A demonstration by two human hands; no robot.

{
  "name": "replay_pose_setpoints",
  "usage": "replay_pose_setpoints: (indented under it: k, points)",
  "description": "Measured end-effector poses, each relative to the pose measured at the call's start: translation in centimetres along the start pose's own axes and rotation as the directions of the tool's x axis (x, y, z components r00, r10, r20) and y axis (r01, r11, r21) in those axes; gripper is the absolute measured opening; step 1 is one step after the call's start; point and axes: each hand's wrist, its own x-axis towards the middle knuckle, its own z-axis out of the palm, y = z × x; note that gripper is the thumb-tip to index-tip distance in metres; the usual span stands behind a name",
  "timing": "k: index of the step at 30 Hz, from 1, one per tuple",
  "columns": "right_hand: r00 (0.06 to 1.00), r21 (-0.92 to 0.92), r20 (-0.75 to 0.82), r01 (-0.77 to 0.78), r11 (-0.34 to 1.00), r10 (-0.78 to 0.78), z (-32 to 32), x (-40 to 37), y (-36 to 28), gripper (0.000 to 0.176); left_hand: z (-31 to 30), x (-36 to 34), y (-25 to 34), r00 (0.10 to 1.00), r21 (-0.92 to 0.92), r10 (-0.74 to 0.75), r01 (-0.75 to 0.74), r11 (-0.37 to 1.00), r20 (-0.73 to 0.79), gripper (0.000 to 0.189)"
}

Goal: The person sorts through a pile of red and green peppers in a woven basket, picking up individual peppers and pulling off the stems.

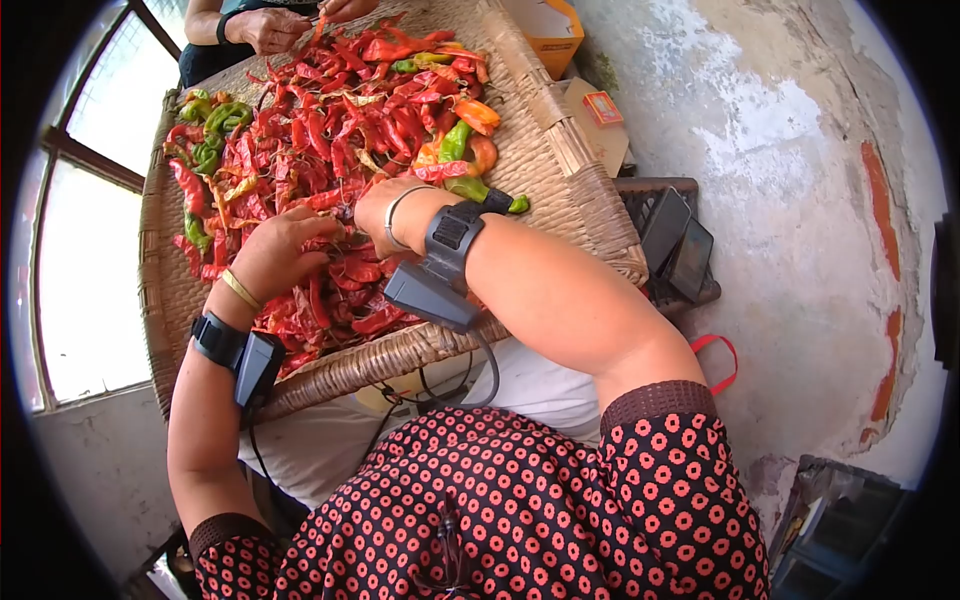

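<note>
Red chili peppers (310,130), many of them wrinkled, are heaped on a large woven tray (535,150). My left hand (275,250) is over the near part of the heap, its fingers curled toward the right. What lies between those fingertips is too small to make out. Close beside it, my right hand (385,212) reaches down into the chilies, and its fingers are hidden behind the back of the hand. Green peppers (455,142) and an orange pepper (476,115) lie beyond my right hand. More green peppers (208,150) are at the tray's left side.
Another person's hands (268,30) work at the far edge of the tray. An orange box (550,35), a small red box (602,108) and a dark crate (650,187) with phone-like devices (690,258) stand right of the tray. Cables (492,372) hang from wrist-worn devices. A window (90,280) is left.
</note>
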Motion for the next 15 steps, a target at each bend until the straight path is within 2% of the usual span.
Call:
replay_pose_setpoints:
  k: [5,9,11,12,14,15]
  points:
    - [0.997,-0.024,-0.076,0.011,1.0,-0.013,-0.5,-0.8,-0.3,0.025,-0.3,-0.1,0.2,0.998,-0.02,-0.055,0.056,0.998,0.044,0.026]
    - [0.98,0.062,-0.197,0.024,0.998,-0.011,-1.3,-1.2,0.2,0.02,-0.7,-0.2,0.4,0.99,-0.042,-0.103,0.107,0.993,0.091,0.028]
    - [0.947,0.127,-0.315,0.104,0.986,-0.059,-1.2,-0.8,0.7,0.019,-0.7,-0.3,0.5,0.998,-0.067,-0.024,0.021,0.998,-0.052,0.029]
    - [0.948,0.129,-0.314,0.104,0.986,-0.058,-1.5,-1.0,0.7,0.019,-0.8,-0.1,1.2,0.998,-0.068,-0.024,0.021,0.997,-0.05,0.029]
    - [0.965,0.351,-0.254,0.158,0.923,-0.069,-2.4,-1.4,0.4,0.028,-1.4,0.2,2.9,0.965,-0.229,-0.188,0.144,0.963,-0.185,0.031]
    - [0.946,0.421,-0.31,0.222,0.879,-0.09,-2.2,-1.3,0.6,0.027,-1.3,0.2,2.6,0.965,-0.23,-0.189,0.144,0.962,-0.184,0.031]
